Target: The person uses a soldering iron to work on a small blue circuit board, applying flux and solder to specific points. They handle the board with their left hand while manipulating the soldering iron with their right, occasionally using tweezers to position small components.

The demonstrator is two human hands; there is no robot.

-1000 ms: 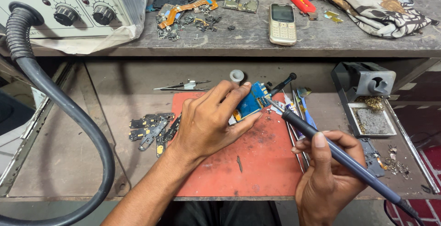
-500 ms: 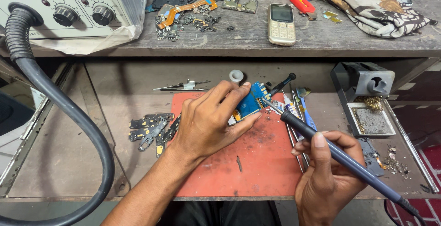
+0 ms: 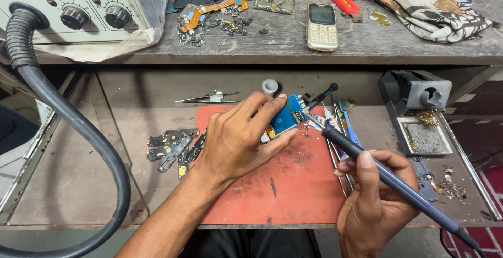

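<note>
Left hand: the left hand (image 3: 238,140) lies palm-down on the red mat (image 3: 293,184), fingers curled over the near-left end of a small blue circuit board (image 3: 287,117), pinning it between fingertips and thumb.
Right hand: the right hand (image 3: 374,200) is closed in a pen-like grip around the dark handle of a soldering iron (image 3: 387,180), thumb along the top of the shaft.
Soldering iron: runs diagonally from near right to far left; its metal tip meets the right edge of the blue circuit board.
Blue circuit board: sits at the far edge of the red mat, near the scene's centre, partly covered by the left fingers.
Tools: tweezers and thin probes (image 3: 338,132) lie just right of the board, under the iron.
Iron stand: a grey holder with sponge tray (image 3: 419,111) stands at far right.
Spare parts: dark phone fragments (image 3: 173,148) lie left of the mat.
Upper shelf: a keypad phone (image 3: 321,26), a rework station (image 3: 73,6) with its black hose (image 3: 78,132), and a patterned cloth (image 3: 424,6).
</note>
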